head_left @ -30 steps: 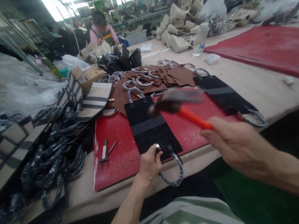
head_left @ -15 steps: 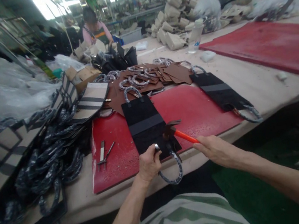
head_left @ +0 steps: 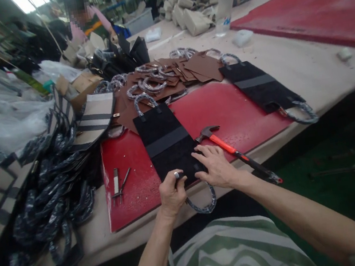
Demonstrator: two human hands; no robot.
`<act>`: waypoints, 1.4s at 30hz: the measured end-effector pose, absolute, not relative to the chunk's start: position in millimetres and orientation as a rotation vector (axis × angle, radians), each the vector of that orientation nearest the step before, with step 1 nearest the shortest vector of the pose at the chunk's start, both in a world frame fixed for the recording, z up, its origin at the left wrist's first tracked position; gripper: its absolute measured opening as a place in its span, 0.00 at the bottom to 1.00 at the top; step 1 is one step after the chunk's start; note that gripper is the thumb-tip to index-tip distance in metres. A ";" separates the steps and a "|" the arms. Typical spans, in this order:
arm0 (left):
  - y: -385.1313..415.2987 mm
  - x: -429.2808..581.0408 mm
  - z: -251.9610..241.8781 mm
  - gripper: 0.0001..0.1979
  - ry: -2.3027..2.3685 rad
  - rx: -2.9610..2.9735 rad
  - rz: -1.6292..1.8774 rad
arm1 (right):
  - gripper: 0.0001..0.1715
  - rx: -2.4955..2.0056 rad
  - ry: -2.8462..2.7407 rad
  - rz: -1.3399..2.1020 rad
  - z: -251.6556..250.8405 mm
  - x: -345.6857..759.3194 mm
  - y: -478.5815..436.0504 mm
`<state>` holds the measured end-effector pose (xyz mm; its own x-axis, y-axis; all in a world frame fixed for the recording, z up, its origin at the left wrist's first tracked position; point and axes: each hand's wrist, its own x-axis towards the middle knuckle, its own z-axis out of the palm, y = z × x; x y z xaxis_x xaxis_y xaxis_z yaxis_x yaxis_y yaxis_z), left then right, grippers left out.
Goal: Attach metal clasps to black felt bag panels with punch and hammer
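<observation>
A black bag panel [head_left: 162, 124] with a grey band lies on the red board [head_left: 134, 202], a plastic-wrapped handle at each end. At the near end, the wrapped handle [head_left: 206, 208] hangs over the board's edge. My left hand [head_left: 172, 194] is closed around a short metal punch [head_left: 178, 175] with a shiny end, at the panel's near left corner. My right hand [head_left: 214, 165] is open, fingers spread on the panel's near right corner. Beside it a claw hammer [head_left: 224, 143] with an orange and black handle lies across the board's edge, out of the hand.
A pronged metal tool [head_left: 116, 185] and a thin rod [head_left: 125, 184] lie on the board's left. Another black panel [head_left: 257, 84] lies at right. Brown panels [head_left: 203, 66] with wrapped handles are behind; striped pieces [head_left: 96, 112] pile up left. A person [head_left: 89, 23] sits beyond.
My right hand has let go of the hammer, which now lies on the board, and has moved left onto the panel. My left hand still grips the punch. The view has tilted down.
</observation>
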<state>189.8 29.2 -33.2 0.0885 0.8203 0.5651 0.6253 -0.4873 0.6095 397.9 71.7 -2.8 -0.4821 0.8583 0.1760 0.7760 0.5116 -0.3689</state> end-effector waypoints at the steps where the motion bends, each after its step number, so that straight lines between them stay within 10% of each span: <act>1: 28.5 189.7 -33.0 0.06 1.464 2.150 1.352 | 0.35 -1.372 -2.404 0.352 -6.8 395.4 70.4; 42: 37.4 195.4 -23.3 0.06 1.557 2.010 1.208 | 0.37 -1.446 -2.366 0.417 -16.0 391.8 68.0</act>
<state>195.4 37.4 -23.3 0.0452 0.9067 0.4194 0.6315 -0.3513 0.6912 391.8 68.0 -16.0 -0.4268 0.8949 0.1304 0.7964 0.4402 -0.4148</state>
